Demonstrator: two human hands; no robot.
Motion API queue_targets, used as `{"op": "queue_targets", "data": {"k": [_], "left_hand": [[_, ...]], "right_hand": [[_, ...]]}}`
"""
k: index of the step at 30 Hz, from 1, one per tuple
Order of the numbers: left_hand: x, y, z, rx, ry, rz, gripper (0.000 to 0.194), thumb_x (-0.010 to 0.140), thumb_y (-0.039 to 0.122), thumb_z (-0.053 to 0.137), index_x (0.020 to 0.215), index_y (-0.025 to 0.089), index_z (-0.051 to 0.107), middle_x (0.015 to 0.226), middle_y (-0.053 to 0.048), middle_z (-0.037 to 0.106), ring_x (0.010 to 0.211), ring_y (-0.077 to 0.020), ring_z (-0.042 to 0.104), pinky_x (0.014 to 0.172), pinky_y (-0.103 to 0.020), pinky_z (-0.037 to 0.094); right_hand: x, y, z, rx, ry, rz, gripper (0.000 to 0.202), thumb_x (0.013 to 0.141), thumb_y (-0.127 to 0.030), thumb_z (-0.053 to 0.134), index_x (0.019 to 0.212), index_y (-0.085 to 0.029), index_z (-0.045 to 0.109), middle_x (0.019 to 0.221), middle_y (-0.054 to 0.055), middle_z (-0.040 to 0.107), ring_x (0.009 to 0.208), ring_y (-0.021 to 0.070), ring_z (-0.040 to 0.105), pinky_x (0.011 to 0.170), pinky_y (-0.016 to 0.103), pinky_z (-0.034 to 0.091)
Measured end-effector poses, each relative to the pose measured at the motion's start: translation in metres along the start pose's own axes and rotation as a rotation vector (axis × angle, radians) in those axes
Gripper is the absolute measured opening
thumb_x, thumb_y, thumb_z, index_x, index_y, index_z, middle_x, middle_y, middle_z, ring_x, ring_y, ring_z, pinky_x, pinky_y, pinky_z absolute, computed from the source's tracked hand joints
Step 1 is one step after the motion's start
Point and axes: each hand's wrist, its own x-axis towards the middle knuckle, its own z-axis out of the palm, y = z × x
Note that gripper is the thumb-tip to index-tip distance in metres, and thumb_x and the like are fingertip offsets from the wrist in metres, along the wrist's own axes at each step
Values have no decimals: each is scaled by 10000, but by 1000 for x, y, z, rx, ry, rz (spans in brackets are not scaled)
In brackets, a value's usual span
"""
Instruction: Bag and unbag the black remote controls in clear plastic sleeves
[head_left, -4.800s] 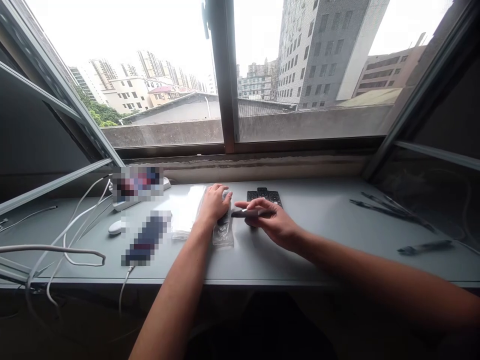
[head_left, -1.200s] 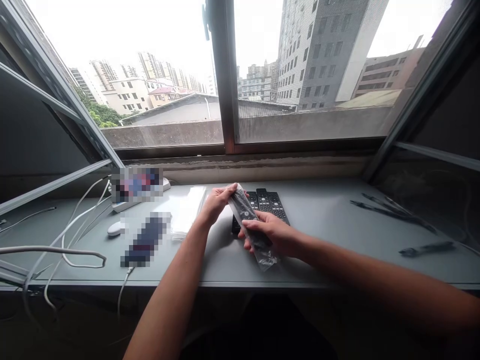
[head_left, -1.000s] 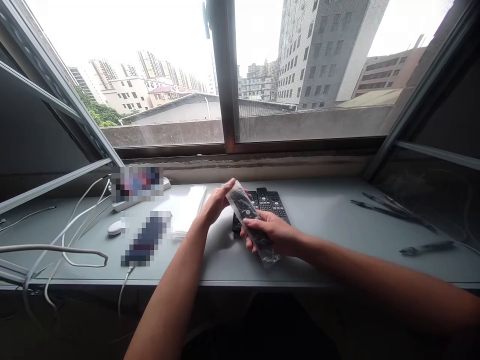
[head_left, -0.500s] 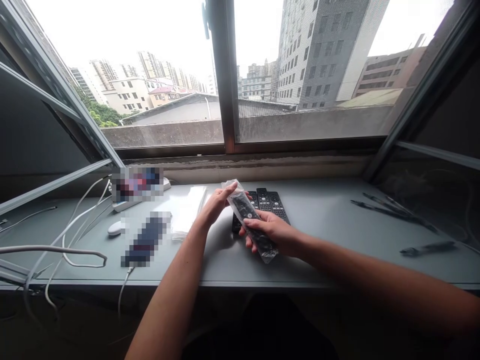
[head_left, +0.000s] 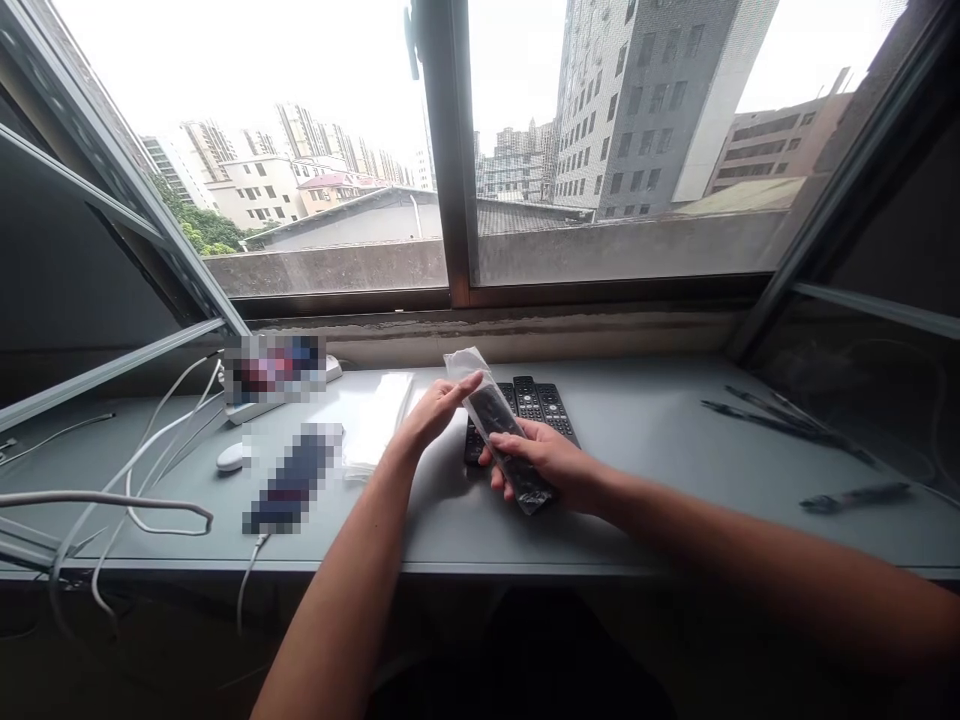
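A black remote control (head_left: 495, 418) lies inside a clear plastic bag (head_left: 466, 362), held tilted above the desk. My right hand (head_left: 544, 458) is closed around its lower part, thumb on top and fingers underneath. At the upper part, my left hand (head_left: 436, 410) pinches the bag, its thumb stretched across the front and its other fingers partly hidden behind. The bag's loose end sticks up past that thumb. Just behind my hands, several black remote controls (head_left: 528, 398) lie side by side on the desk, partly covered by my right hand and the bag.
White plastic bags (head_left: 375, 425) are stacked left of my left forearm. Further left are a blurred-out phone-like object (head_left: 292, 480), a white mouse-like item (head_left: 230, 457) and white cables (head_left: 127, 480). Several dark pens (head_left: 787, 425) lie on the right of the grey desk (head_left: 660, 430), below a window.
The bag's loose end now stands higher above my left thumb, which has shifted slightly right and down along it. My right hand keeps its grip on the bagged remote control, almost unmoved.
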Motion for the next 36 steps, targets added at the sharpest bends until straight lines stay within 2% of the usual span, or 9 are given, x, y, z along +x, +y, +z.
{"op": "queue_targets", "data": {"k": [5,9,16,18,24,27,31,34,36], "left_hand": [[5,-3,-2,181,-61,57,541,867,656,788,622,174,771,625,-27,661,684,-221,627,728,-327,489],[6,-2,-3,155,-11,114,569,919,694,721,720,173,830,729,-56,737,760,-232,668,809,-329,506],[3,-2,-10,67,-162,-15,484,855,616,844,839,133,869,908,-129,817,846,-275,732,875,-365,541],[8,-7,-16,-34,-58,-19,460,830,583,876,875,126,861,943,-149,821,876,-277,747,905,-381,560],[25,-16,-43,-384,543,34,276,786,357,889,937,169,754,877,-62,771,861,-202,747,849,-325,616],[26,-13,-51,-519,655,81,163,840,272,794,942,177,710,860,-37,746,834,-167,739,815,-277,619],[22,-8,-47,-546,573,113,139,845,251,745,948,162,720,899,-60,774,834,-171,746,800,-264,610],[17,-6,-37,-470,384,60,226,837,290,767,988,122,764,961,-129,815,900,-234,771,829,-313,607],[13,-4,-31,-388,242,17,310,849,359,785,1013,96,790,1022,-172,827,948,-276,780,854,-345,600]], "right_hand": [[-2,-3,2,-8,11,20,273,1002,-407,777,1016,-158,667,785,91,801,573,162,730,563,242,587],[-2,-3,2,26,8,3,294,973,-395,816,1026,-178,624,885,83,811,607,164,743,563,262,615],[-3,-7,3,6,7,14,277,983,-381,800,1015,-175,617,855,75,806,569,148,723,519,237,592],[-3,-8,3,-3,14,4,280,970,-370,813,1015,-179,612,880,80,816,560,141,713,480,221,561],[1,-6,-2,-7,38,0,284,965,-385,806,1043,-182,624,993,127,837,577,167,730,413,236,535],[1,-7,-6,5,157,-46,270,976,-391,791,1040,-167,655,927,127,832,517,149,689,413,234,519],[0,-10,-9,47,235,-110,314,993,-399,751,1205,-178,681,1037,146,836,496,145,690,407,234,498],[-3,-14,-5,70,182,-213,382,974,-414,764,1298,-227,684,1324,150,776,782,241,834,416,229,521],[-5,-16,-1,48,118,-199,493,963,-428,773,1404,-239,659,1310,150,783,821,265,846,416,231,532]]}}
